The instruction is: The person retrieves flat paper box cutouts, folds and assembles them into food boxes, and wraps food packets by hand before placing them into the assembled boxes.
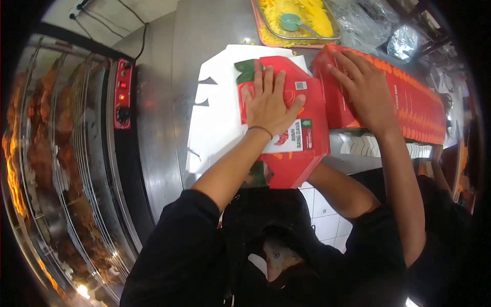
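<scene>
My left hand [269, 106] lies flat, fingers stretched out, on a red printed food box [312, 133] of folded cardboard. It holds nothing. Under the box lie white flat cardboard sheets [215, 117] with cut slots. My right forearm [340, 189] runs beneath the near edge of the box, which hides my right hand and its fingers. Just to the right, a co-worker's hand [360, 84] rests on a row of red boxes [409, 97] with orange edges.
A metal tray [335, 36] of yellow crumbs with a green scoop [290, 21] stands at the back. Clear plastic [360, 23] lies to its right. On the left is a lit glass cabinet with racks of roasted meat [41, 112] and a red control panel [123, 94].
</scene>
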The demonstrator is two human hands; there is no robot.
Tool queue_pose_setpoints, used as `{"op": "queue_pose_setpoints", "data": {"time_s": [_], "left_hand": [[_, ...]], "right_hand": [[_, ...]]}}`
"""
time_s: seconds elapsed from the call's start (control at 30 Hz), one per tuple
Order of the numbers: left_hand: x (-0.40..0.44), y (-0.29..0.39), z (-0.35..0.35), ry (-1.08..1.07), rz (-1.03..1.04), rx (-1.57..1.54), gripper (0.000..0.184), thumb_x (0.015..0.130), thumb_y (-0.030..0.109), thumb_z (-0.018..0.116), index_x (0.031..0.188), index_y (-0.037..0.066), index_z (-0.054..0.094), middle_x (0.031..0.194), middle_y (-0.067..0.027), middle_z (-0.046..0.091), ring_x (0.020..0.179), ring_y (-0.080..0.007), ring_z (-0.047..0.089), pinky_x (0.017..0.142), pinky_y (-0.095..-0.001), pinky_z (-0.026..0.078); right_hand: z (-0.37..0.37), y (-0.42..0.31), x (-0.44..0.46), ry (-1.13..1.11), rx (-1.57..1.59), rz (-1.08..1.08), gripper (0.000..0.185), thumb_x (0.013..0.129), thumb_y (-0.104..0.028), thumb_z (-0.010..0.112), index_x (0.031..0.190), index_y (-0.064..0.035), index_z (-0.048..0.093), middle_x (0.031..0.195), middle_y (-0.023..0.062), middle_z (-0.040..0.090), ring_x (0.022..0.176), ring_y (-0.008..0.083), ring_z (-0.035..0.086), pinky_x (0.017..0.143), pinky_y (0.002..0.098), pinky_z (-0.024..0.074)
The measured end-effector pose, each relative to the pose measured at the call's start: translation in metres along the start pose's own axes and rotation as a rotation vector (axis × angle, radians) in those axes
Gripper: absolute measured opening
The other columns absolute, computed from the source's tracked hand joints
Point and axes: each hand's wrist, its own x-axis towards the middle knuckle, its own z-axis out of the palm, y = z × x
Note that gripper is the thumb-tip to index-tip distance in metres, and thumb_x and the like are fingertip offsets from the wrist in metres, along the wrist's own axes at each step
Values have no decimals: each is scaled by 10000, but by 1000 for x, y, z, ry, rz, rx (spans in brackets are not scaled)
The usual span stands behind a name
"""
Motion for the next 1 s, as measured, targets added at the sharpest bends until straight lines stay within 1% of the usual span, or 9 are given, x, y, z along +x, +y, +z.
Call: {"op": "queue_pose_setpoints", "data": {"time_s": [0.13, 0.2, 0.3, 0.4, 0.47, 0.67, 0.8, 0.87, 1.0], "left_hand": [[0, -22, -10, 140, 75, -295, 691, 795, 498, 483, 1299, 43, 352, 1400, -145, 243, 1316, -304, 179, 1034, -495, 153], [-7, -55, -26, 184, 110, -1137, 548, 851, 319, 523, 1277, 13, 367, 1326, -148, 343, 1274, -246, 275, 1035, -328, 235], [-53, -195, -51, 112, 27, -1057, 365, 903, 222, 463, 1194, 1, 451, 1139, -93, 522, 1028, -178, 502, 874, -309, 424], [-100, -239, -139, 540, -702, -1101, 411, 894, 303, 462, 1183, 12, 489, 1129, -53, 546, 984, -141, 510, 827, -250, 374], [-117, -233, -175, 710, -723, -1138, 403, 899, 316, 464, 1167, 17, 495, 1112, -38, 546, 968, -123, 496, 798, -238, 364], [-156, -133, -201, 606, -113, -971, 310, 876, 233, 529, 1076, -3, 518, 969, -92, 580, 836, -147, 551, 700, -228, 408], [-199, -60, -183, 427, 678, -850, 288, 749, 283, 696, 755, 14, 594, 492, -2, 485, 452, -150, 508, 440, -240, 408], [-209, -47, -174, -99, 647, -671, 457, 735, 343, 708, 956, -19, 538, 754, -74, 571, 679, -204, 580, 546, -275, 463], [-212, -20, -111, 521, 345, -1058, 717, 819, 464, 524, 1301, 23, 230, 1281, -166, 321, 1133, -288, 383, 842, -368, 395]], "right_hand": [[20, -71, 3, 27, 291, 2, 455, 771, -282, 531, 1166, -64, 474, 1292, 145, 384, 1201, 294, 352, 957, 415, 330], [54, -155, 0, -47, 609, 15, 565, 775, -364, 543, 1220, -36, 424, 1341, 171, 313, 1245, 319, 289, 977, 439, 299], [47, -173, -27, -231, 814, 25, 776, 702, -460, 616, 1287, -22, 354, 1390, 212, 227, 1302, 340, 199, 1028, 457, 227], [47, -163, -51, -289, 759, -153, 799, 669, -441, 660, 1280, -19, 366, 1394, 201, 226, 1303, 325, 206, 1028, 432, 241], [49, -160, -49, -327, 799, -173, 748, 656, -434, 672, 1223, -5, 438, 1384, 193, 264, 1292, 321, 233, 1023, 379, 270], [2, -143, -21, -683, 802, -114, 297, 789, -276, 562, 988, -60, 601, 1014, 155, 598, 940, 309, 570, 823, 397, 443], [-19, -135, -27, 275, 916, 202, 136, 802, -159, 551, 883, -74, 620, 838, 119, 633, 738, 284, 611, 683, 383, 482], [-35, -141, -35, 426, 912, 201, 124, 771, -78, 566, 880, -43, 614, 875, 109, 634, 794, 286, 609, 707, 372, 484], [-68, -186, -84, 168, 1019, -86, 427, 659, 9, 565, 1077, -78, 557, 1053, 86, 592, 924, 274, 571, 760, 371, 484]]}}
